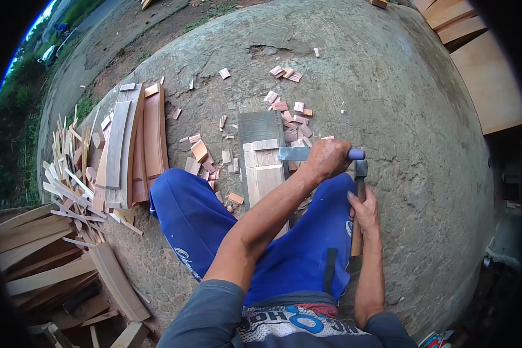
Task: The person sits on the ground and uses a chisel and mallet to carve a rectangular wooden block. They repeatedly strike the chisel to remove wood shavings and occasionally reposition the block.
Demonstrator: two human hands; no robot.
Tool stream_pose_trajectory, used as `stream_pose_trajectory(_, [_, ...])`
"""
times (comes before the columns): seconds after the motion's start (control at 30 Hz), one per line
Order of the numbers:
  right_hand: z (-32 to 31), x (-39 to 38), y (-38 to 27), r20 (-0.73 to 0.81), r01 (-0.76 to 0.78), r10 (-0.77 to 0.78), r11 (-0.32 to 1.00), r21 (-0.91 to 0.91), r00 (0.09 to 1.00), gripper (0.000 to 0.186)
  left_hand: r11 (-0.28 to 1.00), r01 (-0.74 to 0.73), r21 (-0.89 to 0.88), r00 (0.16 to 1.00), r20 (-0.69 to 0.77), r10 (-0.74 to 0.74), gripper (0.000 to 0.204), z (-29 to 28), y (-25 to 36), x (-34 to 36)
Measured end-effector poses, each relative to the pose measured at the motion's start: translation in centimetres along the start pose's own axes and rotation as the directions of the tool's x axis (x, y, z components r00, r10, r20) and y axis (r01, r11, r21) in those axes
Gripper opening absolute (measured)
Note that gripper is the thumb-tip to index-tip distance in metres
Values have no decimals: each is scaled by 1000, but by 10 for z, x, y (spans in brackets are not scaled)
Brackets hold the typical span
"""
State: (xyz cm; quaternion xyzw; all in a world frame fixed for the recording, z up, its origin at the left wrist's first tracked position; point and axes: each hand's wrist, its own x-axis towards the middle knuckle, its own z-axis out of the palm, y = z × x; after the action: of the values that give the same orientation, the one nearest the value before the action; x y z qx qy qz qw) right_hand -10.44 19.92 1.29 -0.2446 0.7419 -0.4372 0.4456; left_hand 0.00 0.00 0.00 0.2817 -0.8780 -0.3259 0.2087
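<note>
— Two hands, both busy. See the left hand? It's crossed over to the right, closed around the purple handle of a flat blade, held across the pale wooden board between the knees.

— And the right hand?

— Wrapped around a hammer, its head just under the blade's handle end.

— Where's the cut wood?

— Small offcuts lie scattered on the stone ground beyond the board; stacked curved planks sit to the left.

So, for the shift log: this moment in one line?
left hand: grips chisel on plank | right hand: holds hammer | offcuts on ground
</note>
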Motion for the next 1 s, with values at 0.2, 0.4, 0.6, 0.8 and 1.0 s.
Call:
stream_pose_trajectory(0.2, [3,-9,-12,-11,26,-26,1000,-8,1000,33,1000,-4,1,999,-34,4,17,6,-2,-1])
stream_pose_trajectory(0.4, [6,-11,-15,-14,3,-2,1000,27,1000,32,1000,-7,-16,997,-78,6,16,5,-10,0])
stream_pose_trajectory(0.6, [3,-17,-55,-57,115,-113,993,37,992,33,1000,20,5,983,-182,-19,14,9,-19,8])
stream_pose_trajectory(0.8, [14,-1,-100,-300,247,-274,961,-126,914,42,999,42,16,981,-188,-39,15,11,-20,10])
stream_pose_trajectory(1.0, [-10,11,-98,-37,204,-221,944,-260,975,49,996,68,65,988,-143,-58,15,12,-19,11])
